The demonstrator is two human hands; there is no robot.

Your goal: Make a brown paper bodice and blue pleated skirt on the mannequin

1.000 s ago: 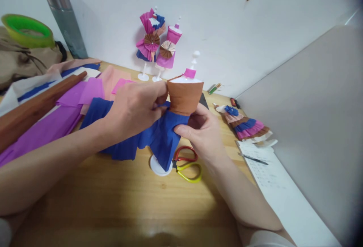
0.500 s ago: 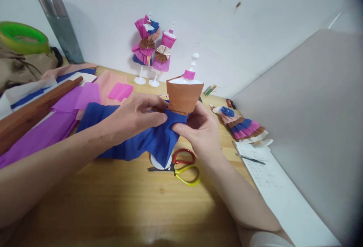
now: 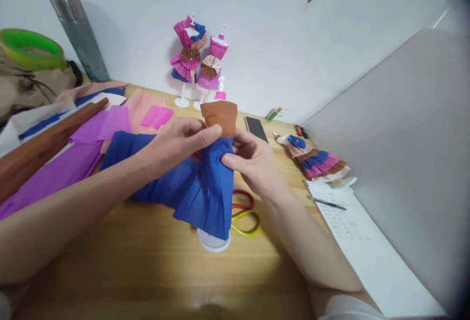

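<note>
A small white dress form stands between my hands, its bodice wrapped in brown crepe paper (image 3: 220, 114) and its round white base (image 3: 214, 242) showing below. Blue crepe paper (image 3: 211, 197) hangs from its waist in gathers, and the long strip runs off to the left across the table. My left hand (image 3: 185, 141) grips the waist from the left, thumb pressed at the lower edge of the brown bodice. On the other side, my right hand (image 3: 253, 161) pinches the blue paper just under the waist, its fingers partly hidden behind. Scissors (image 3: 246, 224) lie behind the skirt, partly covered.
Coloured crepe paper sheets (image 3: 55, 175) cover the left side, near green tape (image 3: 31, 48) and a flask (image 3: 81, 36). Two dressed forms (image 3: 190, 56) stand by the wall. To the right are a phone (image 3: 256, 128), a paper dress (image 3: 316, 161), and a pen (image 3: 328, 203) on paper (image 3: 370, 256).
The dress form has shifted left, and its top has tipped back. The gathered blue paper now spreads across its front. My left thumb has moved up onto the brown bodice's edge.
</note>
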